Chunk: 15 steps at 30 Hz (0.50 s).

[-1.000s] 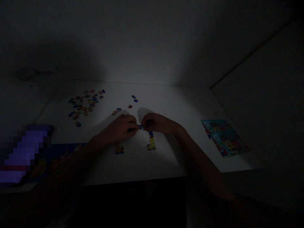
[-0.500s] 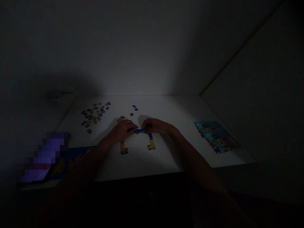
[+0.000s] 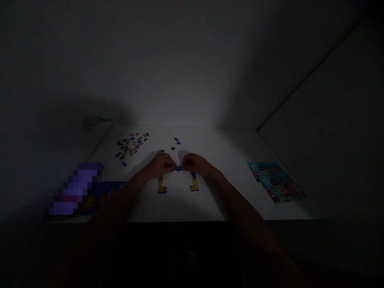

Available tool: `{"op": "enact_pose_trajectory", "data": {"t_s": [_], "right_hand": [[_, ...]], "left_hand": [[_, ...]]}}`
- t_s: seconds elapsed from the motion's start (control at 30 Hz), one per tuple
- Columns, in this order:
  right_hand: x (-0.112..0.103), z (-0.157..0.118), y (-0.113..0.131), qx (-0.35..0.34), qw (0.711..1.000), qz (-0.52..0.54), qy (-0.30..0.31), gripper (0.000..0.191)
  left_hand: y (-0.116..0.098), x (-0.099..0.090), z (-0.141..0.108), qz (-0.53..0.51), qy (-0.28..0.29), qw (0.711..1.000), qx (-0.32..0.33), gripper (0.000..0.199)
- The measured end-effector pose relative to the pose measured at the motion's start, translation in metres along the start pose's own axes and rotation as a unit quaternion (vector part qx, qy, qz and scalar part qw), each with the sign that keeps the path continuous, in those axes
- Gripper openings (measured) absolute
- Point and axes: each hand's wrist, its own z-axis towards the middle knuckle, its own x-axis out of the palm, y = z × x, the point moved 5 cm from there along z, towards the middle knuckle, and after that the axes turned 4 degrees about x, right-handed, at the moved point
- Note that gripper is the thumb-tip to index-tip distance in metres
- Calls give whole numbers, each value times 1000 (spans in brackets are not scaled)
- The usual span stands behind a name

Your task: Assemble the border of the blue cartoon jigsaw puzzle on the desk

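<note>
Left hand [image 3: 160, 166] and right hand [image 3: 196, 165] meet on a blue jigsaw strip [image 3: 177, 169]. White table [image 3: 228, 150]: loose pieces [image 3: 130, 145] far left, picture sheet [image 3: 276, 182] right.

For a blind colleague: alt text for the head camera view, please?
The left hand and right hand hold a blue jigsaw strip on a dim white table, above two short jigsaw strips. Loose jigsaw pieces lie beyond; a colourful picture sheet lies right.

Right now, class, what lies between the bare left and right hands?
The head view shows a blue jigsaw strip between the left hand and right hand.
</note>
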Motion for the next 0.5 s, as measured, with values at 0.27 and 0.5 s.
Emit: {"op": "enact_pose_trajectory", "data": {"t_s": [0.27,0.5], "right_hand": [[-1,1,1,-28,1000,6,12,14],[1,2,-2,-4,999,46,20,11]], "left_hand": [[8,4,2,-21,25,999,-5,15],[8,4,3,-24,33,999,-9,14]]}}
